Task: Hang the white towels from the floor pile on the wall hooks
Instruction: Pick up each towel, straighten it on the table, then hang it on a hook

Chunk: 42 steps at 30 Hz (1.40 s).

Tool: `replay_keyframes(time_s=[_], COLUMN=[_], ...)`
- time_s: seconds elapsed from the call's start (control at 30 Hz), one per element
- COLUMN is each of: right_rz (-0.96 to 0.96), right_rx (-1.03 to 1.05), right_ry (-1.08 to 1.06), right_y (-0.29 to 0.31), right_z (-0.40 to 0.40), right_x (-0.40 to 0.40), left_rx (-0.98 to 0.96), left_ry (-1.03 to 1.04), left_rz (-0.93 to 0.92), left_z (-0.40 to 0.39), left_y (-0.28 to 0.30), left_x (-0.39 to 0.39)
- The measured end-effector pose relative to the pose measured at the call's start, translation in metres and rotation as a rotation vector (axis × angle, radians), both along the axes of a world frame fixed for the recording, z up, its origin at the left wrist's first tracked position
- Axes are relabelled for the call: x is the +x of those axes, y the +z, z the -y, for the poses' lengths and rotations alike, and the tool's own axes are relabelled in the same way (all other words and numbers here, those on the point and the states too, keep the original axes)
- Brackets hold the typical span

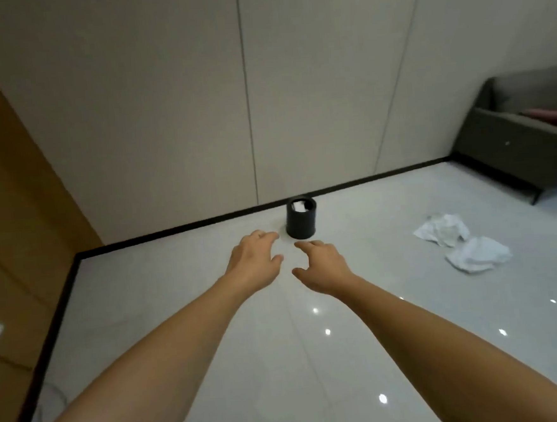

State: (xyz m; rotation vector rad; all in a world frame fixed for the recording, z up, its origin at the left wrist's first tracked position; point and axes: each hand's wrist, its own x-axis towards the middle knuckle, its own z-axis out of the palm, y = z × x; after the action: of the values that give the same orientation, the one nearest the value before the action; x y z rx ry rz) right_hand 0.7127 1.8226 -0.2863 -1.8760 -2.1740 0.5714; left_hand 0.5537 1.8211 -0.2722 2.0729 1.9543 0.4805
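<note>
Head camera, looking down and forward: both bare arms reach out from the bottom of the frame toward its middle. The left hand [253,262] hangs palm-down with its fingers spread and loosely bent, holding nothing. The right hand [324,267] sits just beside it, a narrow gap between the two thumbs, fingers likewise relaxed and empty. Neither touches anything; the glossy pale floor [183,283] shows beneath them.

Just above the hands in the frame stands a small black bin [301,218], upright near the dark skirting, with something white inside it. Out toward the right-middle of the frame lie the white towels [460,242], two crumpled heaps touching each other on the floor, well apart from both hands. Further right, at the frame's edge, is a grey sofa [522,134]. A wood-toned panel [9,196] fills the left side, and plain pale wall panels [164,103] take up the top. No wall hooks can be seen anywhere in this view.

By my reading, the step in hand is fetching a towel: nothing is held yet and the pile looks untouched. The next move calls for a turn toward the right of the frame, a reach down to the nearer heap, and a firm pinch on one cloth so it lifts free of its neighbour. After that the hooks must be found, since they lie out of sight.
</note>
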Motion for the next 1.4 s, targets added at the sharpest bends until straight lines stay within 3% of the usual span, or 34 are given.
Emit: replay_keyframes(time_s=[0.37,0.67,1.03,1.4], right_rz=[-0.037,-0.141,-0.241,-0.314], right_rx=[-0.145,-0.254,-0.337,-0.505], right_ry=[-0.573,-0.852,-0.96,-0.811], right_y=[-0.059,-0.07,-0.132,-0.191], right_z=[-0.088,-0.23,-0.362,-0.549], right_x=[0.301,0.472,0.664,0.878], left_rx=[-0.103,-0.24,-0.305,-0.44], left_ry=[-0.616,-0.883,-0.978,-0.781], left_rz=[-0.059,-0.138,-0.257,-0.277], left_z=[-0.182,-0.358,-0.523,-0.702], left_y=[-0.054,-0.075,-0.128,-0.183], left_x=[0.316,0.509,0.708,0.891])
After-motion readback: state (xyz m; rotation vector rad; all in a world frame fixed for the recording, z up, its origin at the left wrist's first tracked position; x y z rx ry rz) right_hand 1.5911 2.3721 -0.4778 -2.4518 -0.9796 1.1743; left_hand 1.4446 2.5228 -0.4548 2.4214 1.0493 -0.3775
